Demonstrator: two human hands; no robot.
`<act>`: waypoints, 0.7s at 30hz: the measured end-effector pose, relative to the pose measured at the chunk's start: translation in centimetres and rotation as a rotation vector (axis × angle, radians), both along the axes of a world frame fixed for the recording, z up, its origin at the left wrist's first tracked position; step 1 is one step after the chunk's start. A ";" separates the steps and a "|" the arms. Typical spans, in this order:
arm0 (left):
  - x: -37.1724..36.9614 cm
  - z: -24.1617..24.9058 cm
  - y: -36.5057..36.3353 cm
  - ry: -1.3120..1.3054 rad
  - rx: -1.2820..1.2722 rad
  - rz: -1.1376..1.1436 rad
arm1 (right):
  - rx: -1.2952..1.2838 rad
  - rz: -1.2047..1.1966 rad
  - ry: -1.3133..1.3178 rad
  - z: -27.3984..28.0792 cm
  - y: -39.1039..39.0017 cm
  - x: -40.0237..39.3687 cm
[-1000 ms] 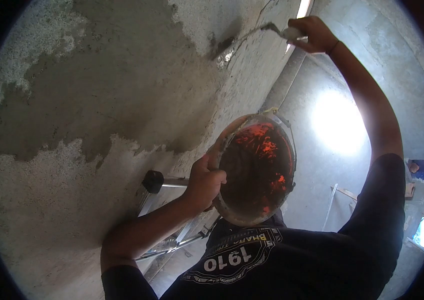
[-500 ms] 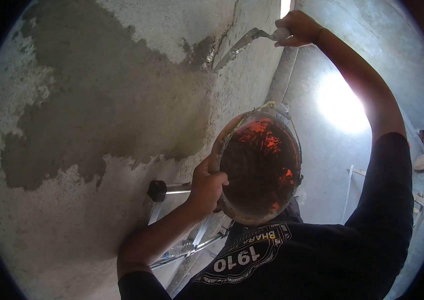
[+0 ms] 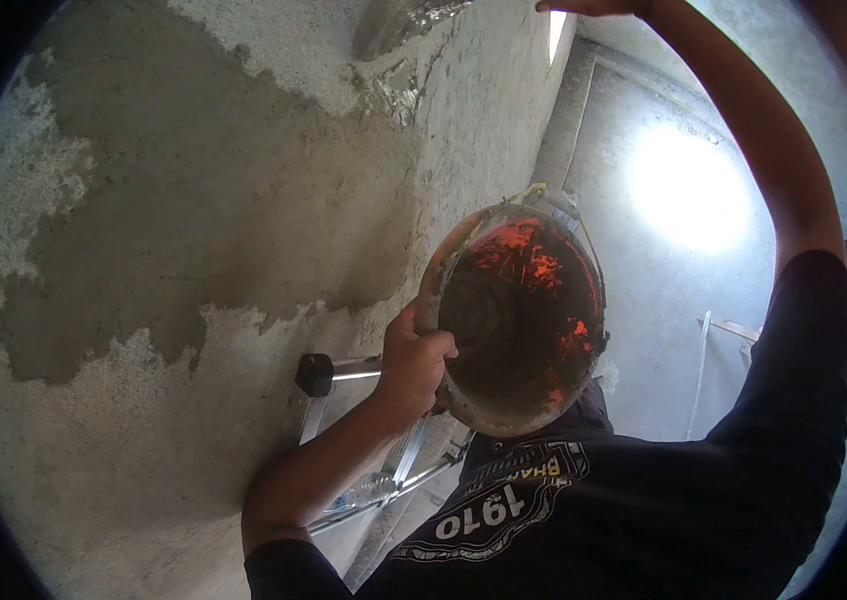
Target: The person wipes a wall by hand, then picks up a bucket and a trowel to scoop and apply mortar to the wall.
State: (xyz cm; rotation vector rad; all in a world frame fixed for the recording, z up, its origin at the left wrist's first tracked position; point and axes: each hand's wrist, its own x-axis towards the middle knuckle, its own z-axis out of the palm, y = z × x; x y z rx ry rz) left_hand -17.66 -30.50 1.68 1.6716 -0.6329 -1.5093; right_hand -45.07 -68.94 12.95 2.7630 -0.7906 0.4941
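My left hand (image 3: 418,362) grips the rim of a bucket (image 3: 514,315), thumb over the edge. The bucket is tilted so its mouth faces me; dark grey residue coats the inside, with orange showing through. My right hand (image 3: 594,6) is raised at the top edge, mostly cut off by the frame. A trowel (image 3: 404,25) lies with its blade against the wall up there; its handle is outside the view. A dark, wet patch of plaster (image 3: 234,200) spreads over the rough grey wall (image 3: 144,460), with shiny wet mortar (image 3: 399,90) just below the blade.
Below the bucket stands a metal ladder (image 3: 354,367) with a black end cap (image 3: 315,375). A clear plastic bottle (image 3: 369,490) rests by its lower rungs. To the right, bright light falls on a grey surface (image 3: 634,330), with thin wooden strips (image 3: 734,328) beyond.
My right hand has moved up, partly out of the frame. The trowel blade has shifted up and left along the wall. My left hand still holds the bucket in nearly the same place.
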 end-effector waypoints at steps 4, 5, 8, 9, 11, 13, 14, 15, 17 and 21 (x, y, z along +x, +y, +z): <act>-0.2 0.6 -0.1 0.019 0.002 -0.022 | -0.063 0.105 -0.019 -3.8 0.6 -0.2; -0.3 0.6 0.0 0.038 -0.010 -0.015 | -0.104 0.118 0.009 -5.0 0.8 0.1; 0.0 0.2 0.0 0.013 -0.002 -0.030 | -0.069 0.047 0.119 -8.0 1.0 1.2; 0.0 0.4 -0.1 0.006 0.001 -0.037 | -0.076 0.048 0.112 -8.6 0.9 1.6; -0.2 0.6 -0.2 0.021 -0.005 -0.020 | -0.066 0.045 0.098 -8.8 0.1 2.4; -0.5 0.6 -0.2 0.017 0.009 -0.011 | -0.066 0.045 0.115 -8.6 -0.8 3.3; -0.5 0.6 -0.2 0.015 0.015 0.002 | -0.108 0.083 0.091 -7.9 -1.3 3.5; -0.3 0.4 -0.3 0.011 0.019 -0.003 | -0.152 0.120 0.067 -7.2 -1.8 3.6; 0.0 -0.2 -0.1 -0.002 0.031 0.001 | -0.153 0.082 0.126 -5.0 -1.5 3.9; -0.5 0.7 -0.4 0.012 0.040 0.011 | -0.137 0.157 -0.055 -4.6 -1.9 2.3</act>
